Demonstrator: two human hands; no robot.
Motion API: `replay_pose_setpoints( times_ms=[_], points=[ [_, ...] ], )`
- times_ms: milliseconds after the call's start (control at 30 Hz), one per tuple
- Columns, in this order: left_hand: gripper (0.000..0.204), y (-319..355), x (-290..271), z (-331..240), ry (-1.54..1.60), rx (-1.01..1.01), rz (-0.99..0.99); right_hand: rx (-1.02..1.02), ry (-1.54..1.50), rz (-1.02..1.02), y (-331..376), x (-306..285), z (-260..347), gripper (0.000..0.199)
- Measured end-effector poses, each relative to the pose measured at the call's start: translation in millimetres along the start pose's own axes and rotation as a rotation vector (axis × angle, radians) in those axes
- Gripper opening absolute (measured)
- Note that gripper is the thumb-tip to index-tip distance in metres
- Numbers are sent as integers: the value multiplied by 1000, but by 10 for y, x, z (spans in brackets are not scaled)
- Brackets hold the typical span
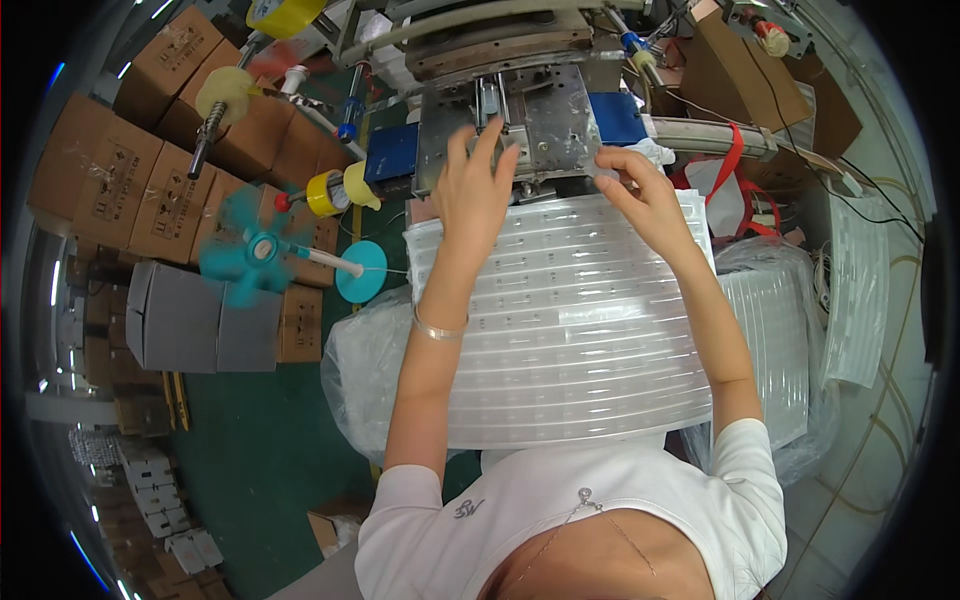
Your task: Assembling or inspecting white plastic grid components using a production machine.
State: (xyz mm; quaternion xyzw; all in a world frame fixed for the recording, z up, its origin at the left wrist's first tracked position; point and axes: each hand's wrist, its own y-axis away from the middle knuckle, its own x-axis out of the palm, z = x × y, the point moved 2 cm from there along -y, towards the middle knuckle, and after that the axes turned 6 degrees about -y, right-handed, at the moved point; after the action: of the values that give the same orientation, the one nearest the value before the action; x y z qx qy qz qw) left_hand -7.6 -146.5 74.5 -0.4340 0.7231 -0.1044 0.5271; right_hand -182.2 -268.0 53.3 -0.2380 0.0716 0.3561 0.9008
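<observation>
My left hand [475,190] is over the left part of a metal machine plate [560,125], fingers spread and slightly blurred, with nothing visible in them. At the plate's right front corner is my right hand [645,200]; its fingers are bent but apart, and I see nothing held between them. A small metal cylinder [490,100] with rods sits at the middle of the plate. Below both hands, a stack of clear ribbed plastic sheets [570,330] spreads toward my body. Blue pads [392,153] flank the plate.
A small teal fan [262,247] is blurred at the left, next to rolls of yellow tape [325,193]. Cardboard boxes [120,185] are piled beyond it. Clear bagged sheets [765,340] and a red strap [728,165] are on the right, with loose black cable [880,215].
</observation>
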Motion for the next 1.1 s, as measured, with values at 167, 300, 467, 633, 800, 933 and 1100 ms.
replay_pose_setpoints(
  times_ms=[167,300,467,633,800,933,1100],
  points=[
    [40,-565,303,-99,-397,225,247,-203,148,-105,-261,130,62,24],
    [28,-317,50,-194,35,165,186,-349,239,-229,-511,279,97,24],
    [31,450,-336,-319,252,57,333,-474,632,-253,-815,467,-18,21],
    [27,860,-295,-481,242,368,414,-426,642,-202,-900,429,-158,29],
    [18,1240,-79,-507,52,475,673,-275,471,-274,-401,53,-13,39],
    [20,1505,112,-283,-176,570,851,-64,477,283,215,-273,101,30],
    [25,1436,28,-307,98,494,653,-160,907,720,1098,-347,-200,19]
  ],
)
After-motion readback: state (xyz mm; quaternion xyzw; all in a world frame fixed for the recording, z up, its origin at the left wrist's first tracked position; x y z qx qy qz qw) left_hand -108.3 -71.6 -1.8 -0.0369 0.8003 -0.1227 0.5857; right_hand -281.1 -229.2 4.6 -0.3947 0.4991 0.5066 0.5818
